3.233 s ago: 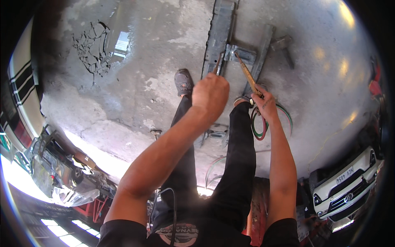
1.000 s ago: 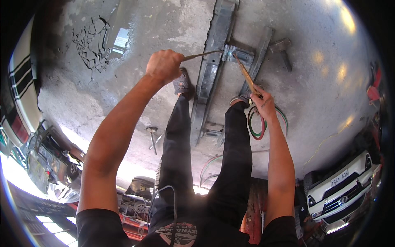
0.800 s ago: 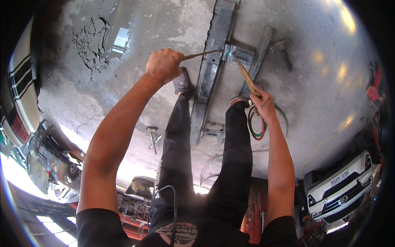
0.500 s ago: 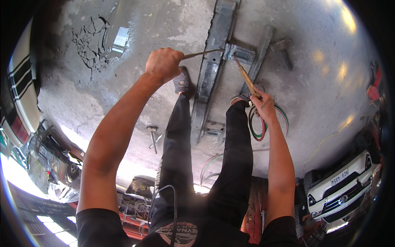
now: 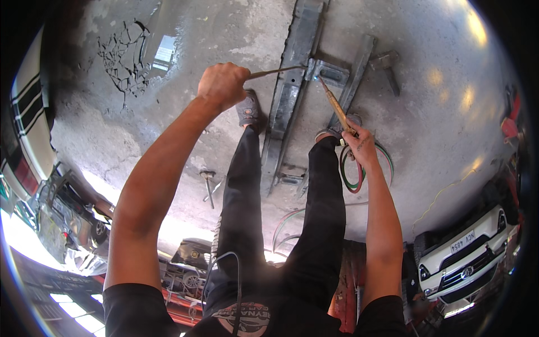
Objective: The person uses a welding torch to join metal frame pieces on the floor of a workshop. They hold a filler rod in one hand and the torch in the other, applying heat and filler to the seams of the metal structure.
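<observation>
While the left hand (image 5: 222,84) is fisted tight around one thin, straight metal rod (image 5: 276,71), the right hand (image 5: 361,145) wraps its grip around the handle of one brass-coloured torch (image 5: 334,103). Rod and torch both slant in toward a small flat steel plate (image 5: 329,73), where their tips nearly meet. The plate sits on a long, dull grey steel beam (image 5: 286,106) with rough, scaled edges, lying on the concrete floor (image 5: 426,112) between the person's two shoes. A second, shorter bar (image 5: 355,78) crosses beside it. The floor is mottled, pale and cracked in one patch at upper left. Two hoses (image 5: 353,180), one red and one green, loop from under the right hand. One hammer (image 5: 209,185) lies well apart on the floor.
</observation>
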Available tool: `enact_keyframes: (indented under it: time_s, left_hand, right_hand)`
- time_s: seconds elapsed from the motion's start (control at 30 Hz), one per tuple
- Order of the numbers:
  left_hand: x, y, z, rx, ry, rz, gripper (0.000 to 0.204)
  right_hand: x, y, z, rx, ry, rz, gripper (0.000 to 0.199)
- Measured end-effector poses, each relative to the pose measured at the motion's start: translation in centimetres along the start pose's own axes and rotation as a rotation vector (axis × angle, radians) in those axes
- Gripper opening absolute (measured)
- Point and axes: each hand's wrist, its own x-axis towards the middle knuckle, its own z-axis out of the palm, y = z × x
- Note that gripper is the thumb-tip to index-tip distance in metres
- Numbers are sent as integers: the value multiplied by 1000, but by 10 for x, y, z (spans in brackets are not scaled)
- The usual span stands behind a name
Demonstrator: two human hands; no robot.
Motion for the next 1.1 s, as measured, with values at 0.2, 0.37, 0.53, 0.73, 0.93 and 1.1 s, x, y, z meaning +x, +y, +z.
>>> enact_keyframes:
  time_s: [0.2,0.37,0.53,0.73,0.93,1.1]
  left_hand:
    - [2,1,-4,33,-78,-22,23]
    - [1,1,-4,37,-96,-35,23]
    - [1,0,-2,38,-67,-20,20]
    - [0,-4,3,22,3,-4,14]
    - [1,-3,1,24,-18,-15,15]
    - [0,-3,0,20,-36,-20,16]
  right_hand:
    - [1,7,1,-34,3,-48,59]
    - [0,10,2,-22,-10,-32,65]
    - [-1,13,3,19,-12,-17,65]
    - [2,21,5,36,-7,-14,62]
    - [0,21,5,49,-8,-22,63]
    - [-3,15,6,50,-8,-23,64]
